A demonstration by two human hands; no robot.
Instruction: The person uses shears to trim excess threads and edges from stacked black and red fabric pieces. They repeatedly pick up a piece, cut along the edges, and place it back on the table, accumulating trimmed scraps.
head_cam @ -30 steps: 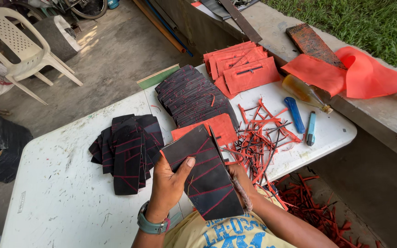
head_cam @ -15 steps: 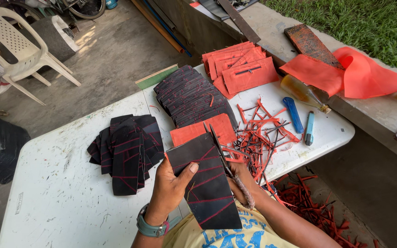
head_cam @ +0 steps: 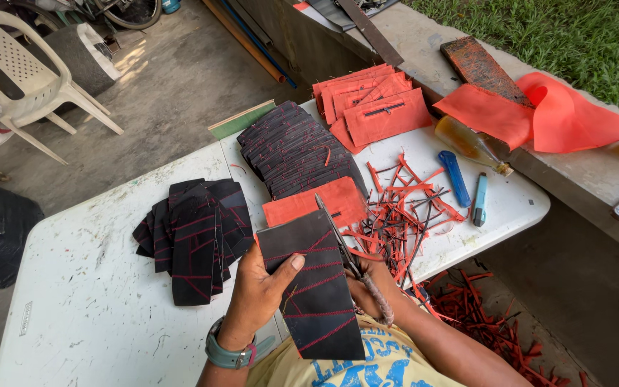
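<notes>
My left hand (head_cam: 256, 290) grips a black rectangular piece (head_cam: 313, 287) with red stitched lines, thumb on its face, held over my lap at the near table edge. My right hand (head_cam: 367, 287) is mostly hidden behind that piece and is closed on a pair of scissors (head_cam: 345, 251), whose blades run along the piece's right edge. An orange piece (head_cam: 309, 204) lies on the table just beyond. To the left lies a fanned pile of black stitched pieces (head_cam: 195, 233). A second, larger row of black pieces (head_cam: 295, 150) lies farther back.
The white table (head_cam: 87, 308) also bears red and orange offcut strips (head_cam: 402, 211), a stack of orange pieces (head_cam: 374, 107), a blue cutter (head_cam: 456, 178) and a light blue one (head_cam: 480, 201). More strips litter the floor (head_cam: 488, 315). A white plastic chair (head_cam: 26, 79) stands far left.
The black piece has slid lower toward my lap and turned slightly. The scissors now lie along its right edge. The piles on the table have not moved.
</notes>
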